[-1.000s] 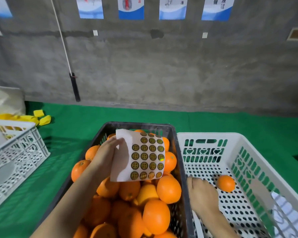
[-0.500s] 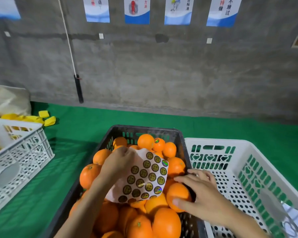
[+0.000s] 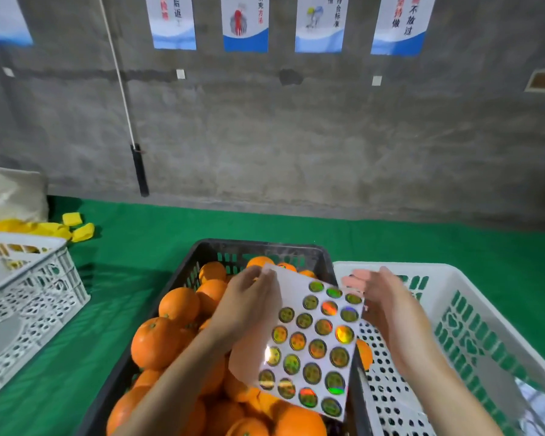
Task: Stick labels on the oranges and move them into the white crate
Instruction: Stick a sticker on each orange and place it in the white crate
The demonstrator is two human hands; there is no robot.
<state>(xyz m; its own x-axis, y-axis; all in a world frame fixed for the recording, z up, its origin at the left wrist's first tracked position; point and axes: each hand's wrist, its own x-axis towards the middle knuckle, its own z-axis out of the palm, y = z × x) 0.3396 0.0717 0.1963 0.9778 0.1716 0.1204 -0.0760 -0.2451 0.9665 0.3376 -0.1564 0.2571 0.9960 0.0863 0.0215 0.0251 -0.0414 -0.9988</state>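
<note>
A black crate (image 3: 258, 247) in front of me is heaped with oranges (image 3: 155, 341). Over it my left hand (image 3: 249, 303) grips the left edge of a white sheet of round holographic labels (image 3: 312, 341), which tilts toward me. My right hand (image 3: 384, 300) is at the sheet's upper right corner, its fingers stretched out and touching that edge. To the right stands the white crate (image 3: 438, 272). One orange (image 3: 365, 354) lies on its floor, half hidden behind the sheet.
A second white crate (image 3: 38, 291) stands at the left on the green mat (image 3: 123, 272). Yellow pieces (image 3: 76, 228) lie behind it. A black handle on a cord (image 3: 139, 171) hangs against the grey wall. The mat runs behind both crates.
My right hand has left the orange in the black crate and risen to the sheet's upper right corner. My left hand has lifted and flattened the sheet.
</note>
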